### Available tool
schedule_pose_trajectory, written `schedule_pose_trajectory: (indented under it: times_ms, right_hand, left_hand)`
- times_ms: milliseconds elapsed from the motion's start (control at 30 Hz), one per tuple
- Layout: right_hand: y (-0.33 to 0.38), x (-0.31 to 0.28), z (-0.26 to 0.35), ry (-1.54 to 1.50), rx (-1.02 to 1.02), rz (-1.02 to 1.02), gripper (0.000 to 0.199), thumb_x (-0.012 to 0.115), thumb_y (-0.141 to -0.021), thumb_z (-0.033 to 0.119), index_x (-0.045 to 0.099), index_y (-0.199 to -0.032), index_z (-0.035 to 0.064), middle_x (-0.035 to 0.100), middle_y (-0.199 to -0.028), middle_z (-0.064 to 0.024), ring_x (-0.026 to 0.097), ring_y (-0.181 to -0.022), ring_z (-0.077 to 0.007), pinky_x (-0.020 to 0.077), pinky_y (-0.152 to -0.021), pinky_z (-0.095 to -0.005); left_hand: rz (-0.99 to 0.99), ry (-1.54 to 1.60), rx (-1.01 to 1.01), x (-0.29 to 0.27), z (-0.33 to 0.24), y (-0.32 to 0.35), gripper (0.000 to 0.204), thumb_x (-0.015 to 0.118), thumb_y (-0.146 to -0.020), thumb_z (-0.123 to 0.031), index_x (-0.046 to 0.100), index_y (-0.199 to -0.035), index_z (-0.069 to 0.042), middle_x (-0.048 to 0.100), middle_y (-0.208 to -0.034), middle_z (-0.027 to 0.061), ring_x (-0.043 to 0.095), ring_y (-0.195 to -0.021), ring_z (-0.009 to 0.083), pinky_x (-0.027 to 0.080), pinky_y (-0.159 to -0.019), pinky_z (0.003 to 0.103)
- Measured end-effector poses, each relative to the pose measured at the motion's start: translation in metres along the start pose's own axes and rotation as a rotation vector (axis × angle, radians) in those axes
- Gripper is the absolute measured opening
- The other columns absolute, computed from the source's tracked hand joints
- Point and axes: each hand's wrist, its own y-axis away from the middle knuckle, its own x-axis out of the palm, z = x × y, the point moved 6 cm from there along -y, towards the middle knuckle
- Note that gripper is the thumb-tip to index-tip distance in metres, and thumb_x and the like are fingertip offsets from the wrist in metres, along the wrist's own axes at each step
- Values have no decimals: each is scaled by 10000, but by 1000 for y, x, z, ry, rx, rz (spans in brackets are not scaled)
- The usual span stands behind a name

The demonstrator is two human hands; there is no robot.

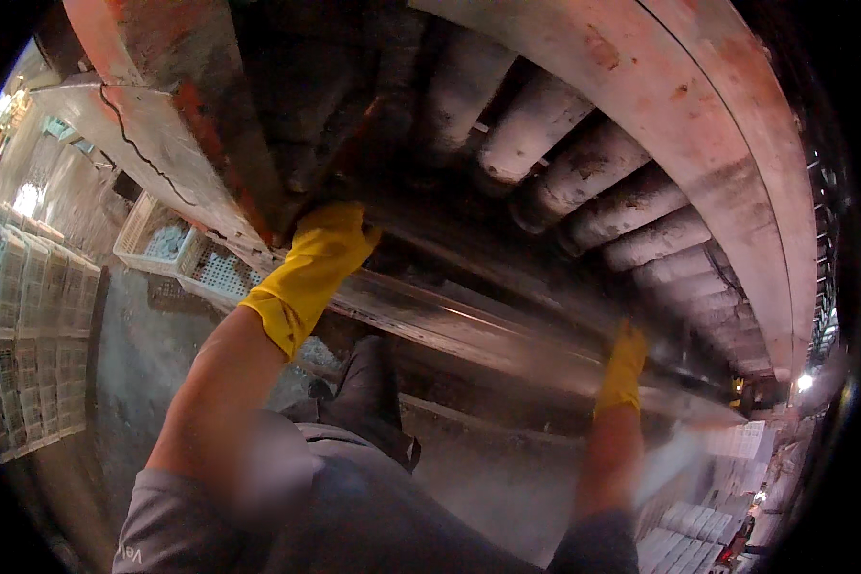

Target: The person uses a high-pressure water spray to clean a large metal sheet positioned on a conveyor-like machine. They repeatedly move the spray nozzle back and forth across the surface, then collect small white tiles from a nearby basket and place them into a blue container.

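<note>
Head view, looking down past yellow-gloved left hand [327,247] and yellow-gloved right hand [624,364], both stretched out to a long dark bar [488,266] lying crosswise between pale rollers [598,177] and the near metal rail [507,340] of the machine. Left fingers partly curled near the bar's left end, close beside a reddish frame post [225,134]; right fingers blurred, bent toward the bar well along its length. Impossible to tell whether closed around it, pressed on top or merely touching; equally hard to tell whether loose or fixed to the machine. Judging by length and dull, metal-like surface, probably stiff and heavy, far likelier to scrape or pinch than to bend or break. Possibly slippery too, given the grimy look and the sheen along the rail. Best held two-handed, with palms set well apart as now, thumbs on the near edge and fingers hooked beneath where reachable, clear of the rollers and of the tight corner by the post. If free to move, probably best lifted evenly, without twisting.
</note>
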Motion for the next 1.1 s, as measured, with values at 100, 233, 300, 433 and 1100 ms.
schedule_pose_trajectory:
  times_ms: [100,233,300,433,1100]
  right_hand:
    - [13,-6,49,-133,186,61,537,560,-1017,519,657,-1314,82,762,-842,-110,712,-687,-216,579,-592,-378]
    - [18,-11,27,-125,244,60,529,567,-1018,512,637,-1340,99,756,-845,-117,715,-707,-229,594,-562,-397]
    - [30,-10,29,-224,251,54,534,572,-1016,508,628,-1348,95,755,-863,-125,718,-717,-237,598,-552,-406]
    - [47,-11,23,-226,222,93,545,579,-1014,497,618,-1353,72,746,-880,-138,716,-713,-242,599,-528,-405]
    - [111,-1,-18,-374,265,10,521,610,-1001,505,673,-1233,42,728,-847,-140,712,-653,-233,581,-495,-402]
  left_hand:
    - [37,-20,-51,2,16,2,456,672,-916,-445,714,-1140,-50,730,-1098,224,685,-1042,426,535,-938,509]
    - [-6,-25,6,8,8,3,447,682,-910,-432,714,-1129,-43,729,-1083,234,688,-1030,425,541,-922,505]
    - [-23,-55,19,5,6,11,455,681,-910,-432,714,-1131,-37,728,-1076,238,689,-1025,427,544,-919,506]
    - [36,-79,-41,4,7,31,489,678,-912,-448,702,-1185,-43,716,-1155,233,678,-1079,418,530,-961,500]
    - [3,-61,-38,18,33,86,476,687,-918,-470,694,-1172,-67,714,-1190,188,665,-1129,392,518,-970,495]
